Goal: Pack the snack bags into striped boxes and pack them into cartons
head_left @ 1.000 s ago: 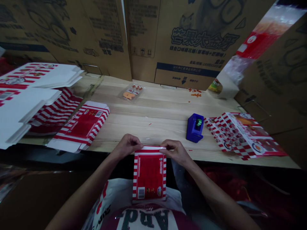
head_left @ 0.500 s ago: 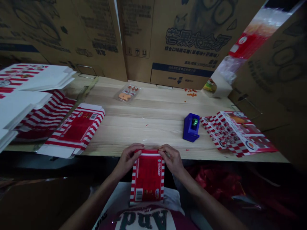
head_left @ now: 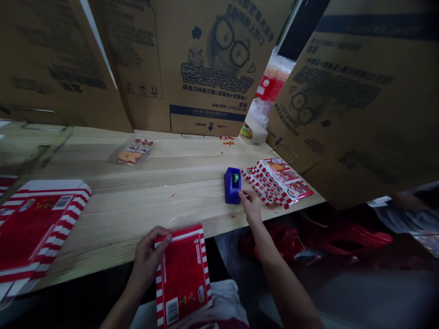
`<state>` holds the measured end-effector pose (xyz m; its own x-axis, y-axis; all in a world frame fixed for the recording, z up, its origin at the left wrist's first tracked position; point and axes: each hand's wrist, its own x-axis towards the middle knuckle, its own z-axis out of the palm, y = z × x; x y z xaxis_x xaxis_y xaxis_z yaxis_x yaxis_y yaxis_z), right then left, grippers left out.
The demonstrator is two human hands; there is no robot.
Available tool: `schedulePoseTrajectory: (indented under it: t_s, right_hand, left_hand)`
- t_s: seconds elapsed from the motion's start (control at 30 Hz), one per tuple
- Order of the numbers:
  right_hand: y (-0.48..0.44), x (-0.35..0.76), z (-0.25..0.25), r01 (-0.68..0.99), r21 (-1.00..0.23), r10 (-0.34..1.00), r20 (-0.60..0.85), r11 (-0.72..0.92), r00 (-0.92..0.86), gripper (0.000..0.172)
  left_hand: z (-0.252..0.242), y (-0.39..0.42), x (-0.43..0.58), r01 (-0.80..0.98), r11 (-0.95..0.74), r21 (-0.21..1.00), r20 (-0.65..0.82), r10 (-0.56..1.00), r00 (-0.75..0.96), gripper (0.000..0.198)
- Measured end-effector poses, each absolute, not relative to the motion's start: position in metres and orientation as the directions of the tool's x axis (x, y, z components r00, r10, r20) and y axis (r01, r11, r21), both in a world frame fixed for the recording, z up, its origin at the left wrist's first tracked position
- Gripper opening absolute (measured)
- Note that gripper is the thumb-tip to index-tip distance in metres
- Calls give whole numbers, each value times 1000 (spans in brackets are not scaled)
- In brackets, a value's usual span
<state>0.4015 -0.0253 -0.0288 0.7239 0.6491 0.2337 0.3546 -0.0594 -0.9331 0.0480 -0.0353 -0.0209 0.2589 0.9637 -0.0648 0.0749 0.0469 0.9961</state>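
Observation:
My left hand (head_left: 148, 256) grips the upper left corner of a red snack box (head_left: 183, 274), thumb on its face. The box has red-and-white striped sides and a barcode near its lower edge, and it rests against my lap below the table edge. My right hand (head_left: 250, 203) reaches over the table to a blue tape dispenser (head_left: 232, 185) with a green roll core. Its thumb and forefinger are pinched together at the dispenser's front lip; what lies between them is too small to make out.
Another striped box (head_left: 37, 228) lies at the left. Checkered red-and-white packaging (head_left: 277, 180) is right of the dispenser. A clear packet of snack pieces (head_left: 133, 151) lies farther back, near small orange bits (head_left: 227, 141). Large cardboard cartons (head_left: 202, 68) wall the back and right.
My right hand has left the box's top edge and moved right and forward to the tape dispenser. My left hand still holds the box, now slightly tilted. The view has turned right.

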Motion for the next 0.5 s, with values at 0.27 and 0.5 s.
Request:
schedulePoseTrajectory:
  t_s: [0.27,0.5]
  right_hand:
    - [-8,379,-42,205,-976,520,212,73,827,27]
    - [-39,357,-57,120,-984,537,172,131,826,27]
  left_hand:
    - [-21,-37,46,60,118,991,-129,964,231,27]
    - [-22,-38,46,42,157,987,-163,961,223,26]
